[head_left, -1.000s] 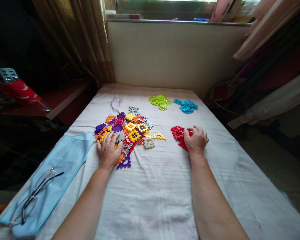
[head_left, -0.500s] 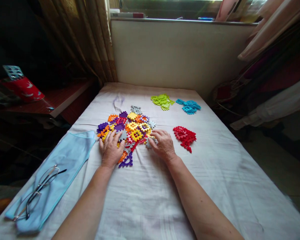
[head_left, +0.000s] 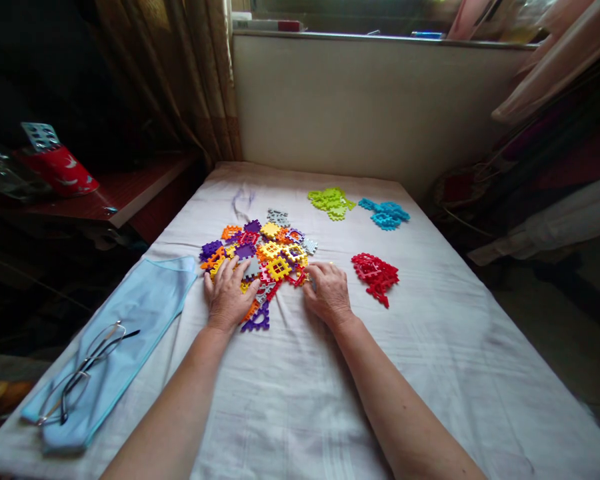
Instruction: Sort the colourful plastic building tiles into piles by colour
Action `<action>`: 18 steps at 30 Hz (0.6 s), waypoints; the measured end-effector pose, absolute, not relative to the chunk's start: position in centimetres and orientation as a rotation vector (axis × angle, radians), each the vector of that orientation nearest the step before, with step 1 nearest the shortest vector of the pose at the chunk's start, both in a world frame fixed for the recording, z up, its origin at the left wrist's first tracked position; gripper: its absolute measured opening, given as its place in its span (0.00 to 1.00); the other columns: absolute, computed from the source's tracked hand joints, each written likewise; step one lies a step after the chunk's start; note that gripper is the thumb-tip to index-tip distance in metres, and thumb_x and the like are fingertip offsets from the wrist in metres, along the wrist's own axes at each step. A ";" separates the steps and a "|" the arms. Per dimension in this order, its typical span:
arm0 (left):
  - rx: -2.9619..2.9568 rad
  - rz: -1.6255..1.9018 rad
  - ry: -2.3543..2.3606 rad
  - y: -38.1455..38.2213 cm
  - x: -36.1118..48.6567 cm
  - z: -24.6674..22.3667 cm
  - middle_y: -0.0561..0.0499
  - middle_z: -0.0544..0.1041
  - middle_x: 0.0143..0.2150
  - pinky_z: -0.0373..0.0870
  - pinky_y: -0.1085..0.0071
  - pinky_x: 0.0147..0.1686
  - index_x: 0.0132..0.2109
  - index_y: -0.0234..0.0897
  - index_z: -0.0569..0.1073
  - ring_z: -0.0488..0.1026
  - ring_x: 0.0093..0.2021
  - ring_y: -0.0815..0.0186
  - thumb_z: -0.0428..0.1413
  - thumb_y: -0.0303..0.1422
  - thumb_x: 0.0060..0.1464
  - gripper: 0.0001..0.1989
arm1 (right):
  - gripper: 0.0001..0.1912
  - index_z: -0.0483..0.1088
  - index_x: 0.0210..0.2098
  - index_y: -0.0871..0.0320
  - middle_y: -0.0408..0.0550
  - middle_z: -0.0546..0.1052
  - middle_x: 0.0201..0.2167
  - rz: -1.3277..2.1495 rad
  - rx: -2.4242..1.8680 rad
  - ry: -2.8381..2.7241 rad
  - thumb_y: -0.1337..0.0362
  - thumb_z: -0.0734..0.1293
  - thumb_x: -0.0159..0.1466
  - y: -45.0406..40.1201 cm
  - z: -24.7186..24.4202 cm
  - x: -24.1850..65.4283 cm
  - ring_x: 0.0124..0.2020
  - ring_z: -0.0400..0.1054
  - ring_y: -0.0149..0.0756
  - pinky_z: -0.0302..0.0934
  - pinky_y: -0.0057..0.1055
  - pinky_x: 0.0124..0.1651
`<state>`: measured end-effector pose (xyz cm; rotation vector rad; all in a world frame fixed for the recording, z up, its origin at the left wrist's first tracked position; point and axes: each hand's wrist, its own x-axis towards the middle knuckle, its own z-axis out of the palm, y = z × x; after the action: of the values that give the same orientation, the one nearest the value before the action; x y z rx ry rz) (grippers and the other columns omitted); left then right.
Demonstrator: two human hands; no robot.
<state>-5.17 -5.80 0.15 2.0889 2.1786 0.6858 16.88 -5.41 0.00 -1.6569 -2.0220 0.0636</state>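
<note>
A mixed pile of interlocking plastic pieces [head_left: 279, 269] in yellow, purple, orange, red and grey lies on the sheet-covered surface. My left hand [head_left: 230, 292] rests on the pile's near left side, fingers spread over yellow and grey pieces. At the right edge of the pile, my right hand [head_left: 329, 290] has its fingers curled with the thumb underneath, around a grey piece that is mostly hidden. A red piece [head_left: 296, 275] lies just left of those fingertips. A purple triangular piece [head_left: 258, 319] sits at the pile's near end.
Sorted groups lie apart: green pieces [head_left: 331, 203], blue pieces [head_left: 386, 215] and red pieces [head_left: 376, 277]. Eyeglasses [head_left: 83, 373] rest on a light blue cloth [head_left: 145, 300] at left. A red cup [head_left: 63, 173] stands on a wooden side table [head_left: 145, 190].
My right hand has closed more and drawn the grey piece slightly away from the pile, uncovering a red piece. My left hand stays on the pile. The whole view has shifted slightly.
</note>
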 end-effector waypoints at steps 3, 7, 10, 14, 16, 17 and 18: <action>2.084 0.667 2.188 -5.8 -5.1 0.3 0.44 0.65 0.67 0.43 0.42 0.67 0.60 0.45 0.70 0.57 0.68 0.51 0.55 0.41 0.57 0.24 | 0.14 0.75 0.46 0.52 0.51 0.75 0.50 0.055 -1.582 -2.079 0.62 0.66 0.62 -5.7 0.2 16.4 0.51 0.64 0.46 0.53 0.44 0.56; 2.088 0.673 2.181 -5.9 -5.1 0.4 0.44 0.65 0.67 0.44 0.42 0.67 0.60 0.45 0.70 0.58 0.67 0.50 0.55 0.40 0.57 0.24 | 0.11 0.76 0.43 0.52 0.53 0.73 0.53 0.040 -1.572 -2.120 0.58 0.67 0.62 -5.9 0.0 16.0 0.55 0.62 0.49 0.53 0.45 0.56; 2.088 0.681 2.172 -5.9 -5.1 0.4 0.44 0.65 0.67 0.43 0.42 0.67 0.60 0.45 0.70 0.58 0.67 0.50 0.54 0.40 0.58 0.23 | 0.08 0.76 0.37 0.54 0.53 0.73 0.55 0.050 -1.579 -2.131 0.58 0.68 0.62 -5.8 -0.2 16.0 0.56 0.61 0.49 0.54 0.46 0.56; 2.104 0.699 2.159 -5.8 -5.3 0.0 0.44 0.65 0.67 0.41 0.41 0.66 0.61 0.45 0.69 0.58 0.67 0.51 0.53 0.39 0.58 0.23 | 0.07 0.75 0.35 0.54 0.53 0.74 0.54 0.061 -1.543 -2.175 0.61 0.66 0.64 -5.7 -0.3 16.2 0.55 0.64 0.47 0.55 0.45 0.56; 2.115 0.720 2.153 -5.7 -5.4 -0.2 0.44 0.65 0.66 0.41 0.42 0.67 0.61 0.45 0.69 0.58 0.67 0.51 0.53 0.39 0.59 0.23 | 0.07 0.76 0.36 0.54 0.52 0.75 0.53 0.051 -1.525 -2.182 0.61 0.65 0.64 -5.6 -0.2 16.4 0.54 0.65 0.46 0.55 0.45 0.55; 2.117 0.727 2.153 -5.7 -5.4 -0.3 0.44 0.65 0.66 0.41 0.42 0.67 0.61 0.45 0.70 0.58 0.67 0.51 0.53 0.39 0.59 0.23 | 0.07 0.76 0.37 0.54 0.52 0.75 0.53 0.042 -1.516 -2.180 0.61 0.65 0.64 -5.6 -0.2 16.5 0.54 0.65 0.46 0.55 0.44 0.55; 2.118 0.728 2.153 -5.7 -5.4 -0.3 0.44 0.66 0.66 0.41 0.42 0.67 0.61 0.45 0.70 0.58 0.67 0.51 0.53 0.39 0.59 0.23 | 0.08 0.76 0.38 0.53 0.51 0.75 0.53 0.033 -1.506 -2.177 0.61 0.65 0.65 -5.6 -0.1 16.7 0.54 0.65 0.46 0.55 0.44 0.55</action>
<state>-5.40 -5.70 -0.31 2.1183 2.1525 0.7279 16.72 -5.57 -0.10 -1.5060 -2.1772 0.0326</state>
